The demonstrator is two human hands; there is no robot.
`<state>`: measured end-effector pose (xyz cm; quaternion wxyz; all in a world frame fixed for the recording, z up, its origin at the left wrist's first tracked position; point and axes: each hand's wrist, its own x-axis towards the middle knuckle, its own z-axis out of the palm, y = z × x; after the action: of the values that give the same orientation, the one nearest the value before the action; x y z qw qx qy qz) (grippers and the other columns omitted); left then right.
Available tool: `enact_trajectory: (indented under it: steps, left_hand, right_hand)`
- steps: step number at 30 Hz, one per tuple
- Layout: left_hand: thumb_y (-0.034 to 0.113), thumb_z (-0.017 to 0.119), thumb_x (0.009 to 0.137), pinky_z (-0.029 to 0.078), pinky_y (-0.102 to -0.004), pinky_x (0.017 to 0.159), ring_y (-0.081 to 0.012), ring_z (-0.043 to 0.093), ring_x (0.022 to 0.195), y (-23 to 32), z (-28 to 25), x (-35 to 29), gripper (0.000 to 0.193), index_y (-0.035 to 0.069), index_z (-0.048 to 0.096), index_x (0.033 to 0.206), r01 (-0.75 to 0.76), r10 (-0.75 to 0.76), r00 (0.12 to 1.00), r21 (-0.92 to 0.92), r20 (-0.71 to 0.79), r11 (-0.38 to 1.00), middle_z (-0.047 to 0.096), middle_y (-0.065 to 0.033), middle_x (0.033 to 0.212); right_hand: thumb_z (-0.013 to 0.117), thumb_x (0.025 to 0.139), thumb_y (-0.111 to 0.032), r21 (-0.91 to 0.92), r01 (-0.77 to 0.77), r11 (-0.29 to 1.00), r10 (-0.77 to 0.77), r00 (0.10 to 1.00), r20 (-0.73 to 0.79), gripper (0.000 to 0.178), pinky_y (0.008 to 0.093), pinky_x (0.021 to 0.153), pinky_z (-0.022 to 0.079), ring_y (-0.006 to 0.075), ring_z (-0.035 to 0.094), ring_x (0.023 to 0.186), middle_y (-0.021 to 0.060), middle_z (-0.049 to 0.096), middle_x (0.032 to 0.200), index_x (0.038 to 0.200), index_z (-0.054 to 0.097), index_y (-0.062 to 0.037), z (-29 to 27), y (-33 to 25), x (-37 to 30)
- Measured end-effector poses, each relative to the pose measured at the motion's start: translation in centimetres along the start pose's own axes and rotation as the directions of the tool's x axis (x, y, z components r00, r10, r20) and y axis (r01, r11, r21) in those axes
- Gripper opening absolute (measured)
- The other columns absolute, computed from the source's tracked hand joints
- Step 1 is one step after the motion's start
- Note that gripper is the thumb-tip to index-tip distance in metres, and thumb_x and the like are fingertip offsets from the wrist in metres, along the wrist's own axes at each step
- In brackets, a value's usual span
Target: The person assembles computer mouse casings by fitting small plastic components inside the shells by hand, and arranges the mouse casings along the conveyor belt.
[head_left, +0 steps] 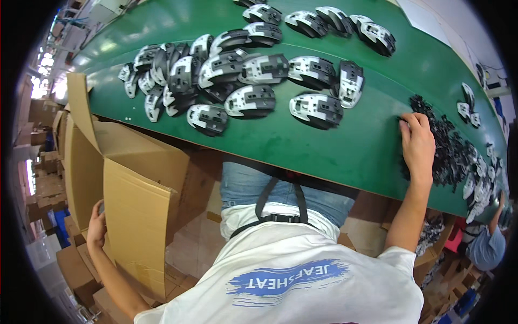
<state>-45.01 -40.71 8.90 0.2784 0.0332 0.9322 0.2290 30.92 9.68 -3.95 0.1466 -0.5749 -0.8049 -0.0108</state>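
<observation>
My right hand (418, 144) is over the green table, at the near left edge of a heap of small black parts (450, 148). Its fingers are bent down and drawn together, with something small and dark at the tips; the exact shape is hidden. At lower left, my left hand (97, 229) is at the side of an open cardboard box (137, 216), its fingers curled by the edge of a raised flap. Several black-and-white curved shells, like computer mouse covers (251, 101), lie on the table, some overlapping in a cluster at the left.
The green table (243, 132) curves across the view, its near edge against my waist. Pale small parts (480, 181) lie beyond the black heap. Another person (485, 248) is at the far right. Stacked cartons (78, 272) stand on the left, and a white sheet (423, 21) lies at the back.
</observation>
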Motion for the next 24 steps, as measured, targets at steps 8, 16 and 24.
enact_trajectory:
  steps: [8, 16, 24]
  left_hand:
    - [0.019, 0.057, 0.116, 0.048, -0.0383, 0.116, -0.0226, 0.063, 0.134, 30.2, 11.7, -10.1, 0.042, -0.001, 0.057, 0.152, -0.942, 0.921, 0.268, 0.126, -0.283, 0.312, 0.063, -0.0170, 0.148]
    - [0.013, 0.065, 0.102, 0.055, -0.0471, 0.108, -0.0355, 0.066, 0.129, 56.6, 40.1, -0.1, 0.061, 0.020, 0.049, 0.160, -0.602, 0.821, -0.069, 0.633, 0.567, -0.487, 0.064, -0.0159, 0.146]
    - [0.008, 0.075, 0.088, 0.047, -0.0476, 0.121, -0.0406, 0.054, 0.144, 63.9, 48.3, 5.3, 0.099, 0.020, 0.027, 0.174, -0.596, 0.585, 0.112, 0.526, 0.803, -0.607, 0.050, -0.0191, 0.164]
  right_hand:
    - [0.065, 0.101, 0.005, 0.360, 0.024, 0.932, -0.021, 1.000, -0.012, 0.031, 0.0406, 0.083, 0.056, 0.0331, 0.070, 0.096, 0.0159, 0.067, 0.114, 0.130, 0.072, -0.0057, 0.0, -1.3, -1.9]
    - [0.078, 0.092, 0.003, 0.625, -0.209, 0.752, 0.173, 0.978, 0.119, 0.022, 0.0330, 0.080, 0.058, 0.0212, 0.073, 0.087, 0.0127, 0.075, 0.101, 0.113, 0.078, 0.0017, 0.0, -3.5, -3.1]
    - [0.070, 0.097, 0.007, 0.638, -0.222, 0.738, 0.175, 0.975, 0.136, 0.032, 0.0329, 0.078, 0.056, 0.0230, 0.070, 0.089, 0.0119, 0.072, 0.103, 0.125, 0.080, -0.0044, -0.2, -3.2, -6.7]
